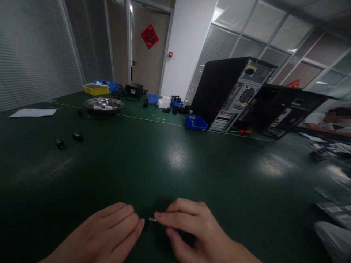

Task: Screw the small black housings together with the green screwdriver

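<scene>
Low in the head view, my left hand is closed, its fingertips on a small black piece that is mostly hidden against the dark green tabletop. A thin silvery metal piece sticks out from the black piece toward the right. My right hand is closed in a loose pinch at that metal end, index fingertip on it and thumb a little below. What kind of part this is, I cannot make out. Farther off to the left lie two small black devices with green marks, one nearer than the other.
A steel bowl, a yellow basket and a white sheet are at the back left. A blue bin stands by a black computer tower. Bags lie at the right edge; a person sits beyond.
</scene>
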A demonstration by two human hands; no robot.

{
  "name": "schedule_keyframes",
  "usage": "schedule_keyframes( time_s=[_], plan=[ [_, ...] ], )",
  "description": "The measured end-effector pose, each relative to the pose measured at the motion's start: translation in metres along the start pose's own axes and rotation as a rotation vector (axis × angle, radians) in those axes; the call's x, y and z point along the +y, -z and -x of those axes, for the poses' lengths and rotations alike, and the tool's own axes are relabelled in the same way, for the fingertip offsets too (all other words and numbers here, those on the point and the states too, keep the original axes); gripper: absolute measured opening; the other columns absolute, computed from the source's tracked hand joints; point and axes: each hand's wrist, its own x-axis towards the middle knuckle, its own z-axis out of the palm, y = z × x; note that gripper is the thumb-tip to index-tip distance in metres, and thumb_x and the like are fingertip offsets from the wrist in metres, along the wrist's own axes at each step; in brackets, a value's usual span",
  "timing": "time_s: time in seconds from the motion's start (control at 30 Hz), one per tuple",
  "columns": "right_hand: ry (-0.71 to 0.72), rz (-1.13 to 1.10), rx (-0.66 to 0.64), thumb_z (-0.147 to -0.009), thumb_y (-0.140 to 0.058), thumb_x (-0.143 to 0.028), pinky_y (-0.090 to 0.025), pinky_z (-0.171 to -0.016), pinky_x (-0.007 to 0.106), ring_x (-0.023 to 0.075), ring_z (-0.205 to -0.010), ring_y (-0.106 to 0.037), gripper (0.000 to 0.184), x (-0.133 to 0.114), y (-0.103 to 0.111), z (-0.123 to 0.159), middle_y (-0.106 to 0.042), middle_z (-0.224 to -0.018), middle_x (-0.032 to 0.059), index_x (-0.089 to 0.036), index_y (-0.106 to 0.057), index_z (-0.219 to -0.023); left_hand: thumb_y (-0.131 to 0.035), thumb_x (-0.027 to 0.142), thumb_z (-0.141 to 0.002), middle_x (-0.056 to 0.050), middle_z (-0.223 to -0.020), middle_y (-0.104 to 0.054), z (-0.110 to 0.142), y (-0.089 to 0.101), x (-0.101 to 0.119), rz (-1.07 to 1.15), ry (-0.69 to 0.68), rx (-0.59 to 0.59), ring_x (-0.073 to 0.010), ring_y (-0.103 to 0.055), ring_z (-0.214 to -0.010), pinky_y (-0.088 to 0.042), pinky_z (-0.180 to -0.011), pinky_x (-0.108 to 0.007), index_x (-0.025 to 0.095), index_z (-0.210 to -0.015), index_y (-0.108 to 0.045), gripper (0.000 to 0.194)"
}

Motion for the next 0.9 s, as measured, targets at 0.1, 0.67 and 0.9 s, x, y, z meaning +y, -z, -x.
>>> schedule_keyframes(
  time_s=[0.1, 0.67, 0.9],
  plan=[
    [-0.001, -0.005, 0.014, -0.086, -0.054, -0.011, -0.053, -0.064, 0.024, 0.0151, -0.075, -0.067, 0.038, -0.001, 0.001, -0.001, -0.071, -0.094, 0.0078, -0.021, -0.065, -0.122, -0.033, 0.015, -0.101, -0.003, -0.086, -0.070, -0.003, -0.002, 0.001, -0.049, 0.010, -0.003, -0.0174, -0.062, -0.081, -0.046, -0.088, -0.029, 0.020, -0.103, -0.065, 0.032],
    [-0.522, -1.257, 0.626, -0.092, -0.058, -0.031, -0.030, -0.038, 0.012, 0.0055, -0.052, -0.040, 0.018, 0.009, 0.014, -0.003, -0.053, -0.077, -0.0009, -0.019, -0.068, -0.099, -0.043, 0.016, -0.097, -0.003, -0.094, -0.070, -0.018, 0.007, 0.005, -0.024, 0.017, -0.120, -0.0174, -0.061, -0.086, -0.044, -0.090, -0.028, 0.020, -0.100, -0.069, 0.027],
    [-0.517, -1.425, 0.343, -0.096, -0.052, -0.034, -0.025, -0.037, 0.014, 0.0075, -0.048, -0.030, 0.025, 0.019, 0.006, -0.001, -0.041, -0.058, -0.0038, -0.015, -0.059, -0.081, -0.047, 0.004, -0.088, 0.001, -0.084, -0.066, -0.022, 0.022, -0.008, 0.186, 0.089, -0.338, -0.0141, -0.058, -0.073, -0.044, -0.071, -0.024, 0.023, -0.097, -0.066, 0.029]
  ],
)
